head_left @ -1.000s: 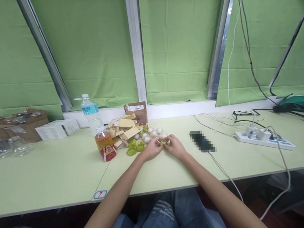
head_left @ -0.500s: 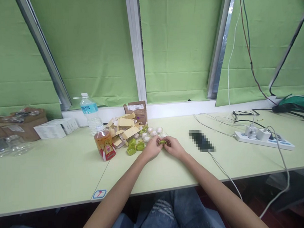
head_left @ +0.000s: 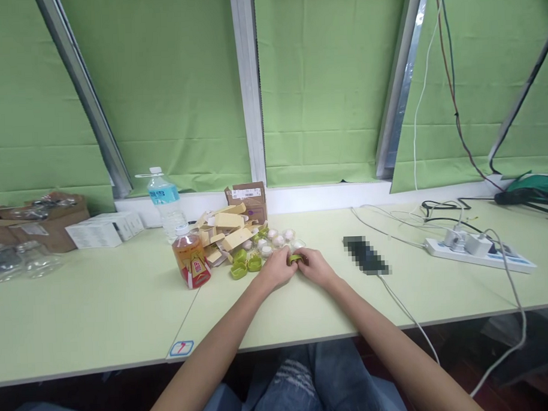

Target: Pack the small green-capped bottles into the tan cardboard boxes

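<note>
Between my two hands, just above the table, is a small green plastic case (head_left: 295,259); its exact shape is partly hidden by fingers. The fingers of my left hand (head_left: 278,268) close on its left side, and my right hand (head_left: 316,266) grips it from the right. Several similar green cases (head_left: 239,269) lie to the left of my left hand. Right behind my hands sit several round white pieces in clear wrapping (head_left: 278,241), too small to name surely.
Opened cream cartons (head_left: 229,221) are heaped behind the green cases, before a brown cardboard box (head_left: 251,200). A drink bottle (head_left: 191,260) and a water bottle (head_left: 165,203) stand left. A blurred-out dark device (head_left: 366,255) and a power strip (head_left: 477,252) with cables lie right.
The whole view has shifted slightly. Both hands stay together on the green case, which seems slightly turned between my fingers.
</note>
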`<state>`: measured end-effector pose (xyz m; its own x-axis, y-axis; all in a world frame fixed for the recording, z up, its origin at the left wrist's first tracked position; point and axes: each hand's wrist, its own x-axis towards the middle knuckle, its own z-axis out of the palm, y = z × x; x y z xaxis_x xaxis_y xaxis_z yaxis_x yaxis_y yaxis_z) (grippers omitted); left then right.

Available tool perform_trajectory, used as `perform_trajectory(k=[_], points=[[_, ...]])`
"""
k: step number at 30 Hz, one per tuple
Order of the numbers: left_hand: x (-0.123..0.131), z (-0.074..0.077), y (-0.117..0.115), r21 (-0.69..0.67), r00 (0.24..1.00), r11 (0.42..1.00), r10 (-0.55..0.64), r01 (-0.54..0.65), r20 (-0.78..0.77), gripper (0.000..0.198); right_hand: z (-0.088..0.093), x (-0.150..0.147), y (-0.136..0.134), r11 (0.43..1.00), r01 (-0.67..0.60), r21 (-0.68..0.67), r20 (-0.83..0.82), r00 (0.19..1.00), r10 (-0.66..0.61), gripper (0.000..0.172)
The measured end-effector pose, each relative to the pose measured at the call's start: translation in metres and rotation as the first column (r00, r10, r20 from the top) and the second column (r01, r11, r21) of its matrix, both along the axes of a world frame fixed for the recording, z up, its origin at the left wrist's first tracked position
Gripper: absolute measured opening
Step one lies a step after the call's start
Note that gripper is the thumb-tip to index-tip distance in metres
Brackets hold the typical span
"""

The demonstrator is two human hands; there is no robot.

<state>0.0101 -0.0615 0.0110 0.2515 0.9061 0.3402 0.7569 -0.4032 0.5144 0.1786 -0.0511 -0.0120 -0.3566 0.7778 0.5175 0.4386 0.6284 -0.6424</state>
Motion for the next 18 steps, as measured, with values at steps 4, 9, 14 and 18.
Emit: perform_trajectory(k=[4, 9, 14, 18], points=[[-0.003, 0.000, 0.001, 0.007, 0.999, 1.000, -0.004, 0.004, -0.042, 0.010, 0.001, 0.000, 0.000, 1.000, 0.000, -0.007, -0.009, 1.000, 0.000, 0.031], [-0.010, -0.004, 0.007, -0.019, 0.998, 0.998, -0.057, 0.057, -0.031, 0.007, -0.001, 0.000, 0.001, 0.999, -0.043, -0.012, 0.000, 0.999, 0.043, 0.034], [-0.012, -0.009, 0.010, -0.007, 0.996, 0.996, -0.090, 0.090, -0.004, 0.007, -0.003, 0.001, 0.002, 0.999, -0.043, -0.020, -0.006, 0.999, 0.043, 0.034], [-0.013, -0.012, 0.012, 0.012, 0.995, 0.994, -0.104, 0.104, 0.002, 0.010, -0.002, 0.002, 0.002, 0.998, -0.044, -0.034, -0.016, 0.999, 0.044, 0.034]])
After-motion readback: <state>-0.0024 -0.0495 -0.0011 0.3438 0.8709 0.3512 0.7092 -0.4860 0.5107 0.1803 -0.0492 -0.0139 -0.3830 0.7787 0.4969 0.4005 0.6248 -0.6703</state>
